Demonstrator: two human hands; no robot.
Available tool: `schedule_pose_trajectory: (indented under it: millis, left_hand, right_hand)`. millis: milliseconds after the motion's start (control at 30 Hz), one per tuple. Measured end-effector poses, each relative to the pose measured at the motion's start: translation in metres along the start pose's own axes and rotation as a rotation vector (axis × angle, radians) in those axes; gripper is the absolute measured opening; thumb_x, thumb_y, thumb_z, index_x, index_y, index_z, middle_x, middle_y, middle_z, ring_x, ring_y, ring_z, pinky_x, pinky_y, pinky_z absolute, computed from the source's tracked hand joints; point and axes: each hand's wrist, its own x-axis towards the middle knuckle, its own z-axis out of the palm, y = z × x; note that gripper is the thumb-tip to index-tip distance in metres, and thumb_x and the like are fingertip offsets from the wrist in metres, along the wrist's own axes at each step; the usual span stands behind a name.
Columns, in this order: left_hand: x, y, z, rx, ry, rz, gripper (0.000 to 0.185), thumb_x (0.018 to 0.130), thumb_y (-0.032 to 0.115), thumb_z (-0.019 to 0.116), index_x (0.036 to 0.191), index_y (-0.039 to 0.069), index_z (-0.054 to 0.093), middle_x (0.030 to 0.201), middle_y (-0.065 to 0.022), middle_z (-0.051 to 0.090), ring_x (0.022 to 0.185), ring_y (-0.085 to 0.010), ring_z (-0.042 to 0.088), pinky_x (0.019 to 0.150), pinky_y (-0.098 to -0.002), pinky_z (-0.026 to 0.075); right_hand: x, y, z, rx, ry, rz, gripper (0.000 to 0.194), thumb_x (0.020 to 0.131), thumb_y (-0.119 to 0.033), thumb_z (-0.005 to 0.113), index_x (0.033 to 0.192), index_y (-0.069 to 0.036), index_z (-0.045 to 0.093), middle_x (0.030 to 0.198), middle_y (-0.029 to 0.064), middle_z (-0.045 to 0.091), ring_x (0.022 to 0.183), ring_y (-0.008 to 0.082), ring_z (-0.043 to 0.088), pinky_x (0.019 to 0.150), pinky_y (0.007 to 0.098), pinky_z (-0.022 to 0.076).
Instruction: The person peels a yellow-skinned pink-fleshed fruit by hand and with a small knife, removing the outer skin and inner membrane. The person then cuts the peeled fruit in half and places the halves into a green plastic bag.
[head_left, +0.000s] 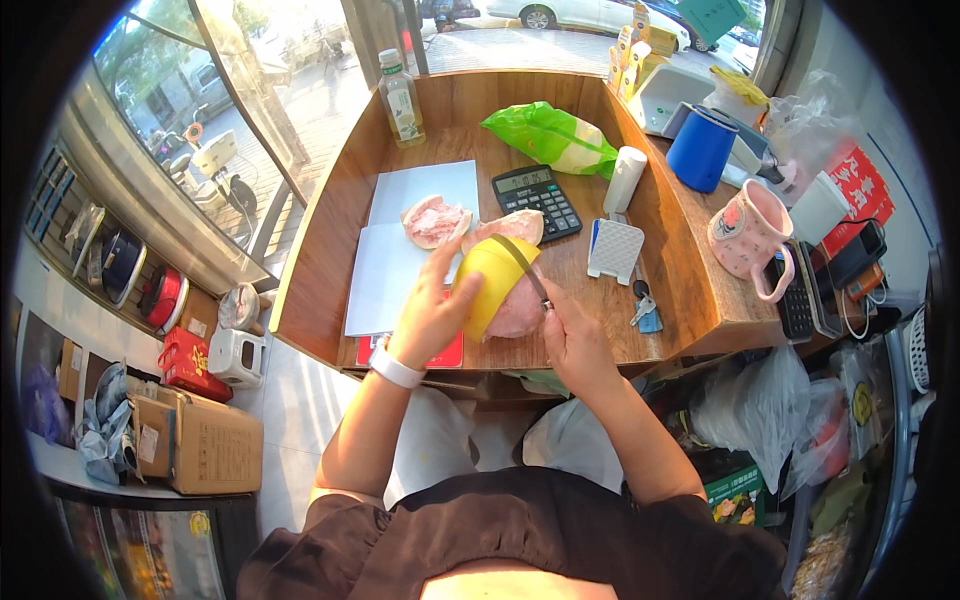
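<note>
A partly peeled pomelo (487, 281) is between my hands over the wooden desk. Yellow rind covers its left side, and pink pith shows at the lower right. My left hand (435, 304) grips the fruit from the left, thumb on the rind. In my right hand (574, 334) is a narrow curved metal tool, perhaps a fruit peeler (531, 274). Its strip lies across the top of the rind. Just beyond the fruit lie two cut pieces of peel, one left (436, 223) and one right (521, 223), pink inner sides up.
White paper sheets (382, 281) lie to the left, with a calculator (536, 202) behind the fruit. A phone stand (616, 249) and keys (645, 306) are to the right. Further back are a bottle (402, 97) and green bag (551, 135). A pink mug (742, 232) stands on the raised side.
</note>
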Motion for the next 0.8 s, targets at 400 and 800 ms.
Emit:
schedule_pose_trajectory:
  millis: [400, 800]
  left_hand:
    - [-0.012, 0.019, 0.016, 0.115, 0.124, 0.110, 0.069, 0.088, 0.020, 0.063, 0.146, 0.003, 0.030, 0.137, -0.0250, 0.047, 0.126, -0.0376, 0.047, 0.106, -0.0410, 0.037]
    - [-0.012, 0.015, 0.018, 0.150, 0.156, 0.074, 0.074, 0.083, 0.029, 0.072, 0.133, -0.005, 0.030, 0.117, -0.0302, 0.057, 0.109, -0.0419, 0.058, 0.094, -0.0423, 0.047]
  right_hand:
    - [-0.010, -0.013, -0.006, -0.032, -0.042, -0.001, 0.042, 0.092, -0.011, 0.050, 0.134, -0.005, 0.049, 0.090, 0.0183, 0.061, 0.076, 0.0393, 0.061, 0.066, 0.0458, 0.0496]
    - [-0.003, -0.019, 0.005, -0.297, -0.085, 0.061, 0.020, 0.094, -0.016, 0.050, 0.106, -0.001, 0.049, 0.079, 0.0192, 0.062, 0.067, 0.0391, 0.063, 0.059, 0.0477, 0.0508]
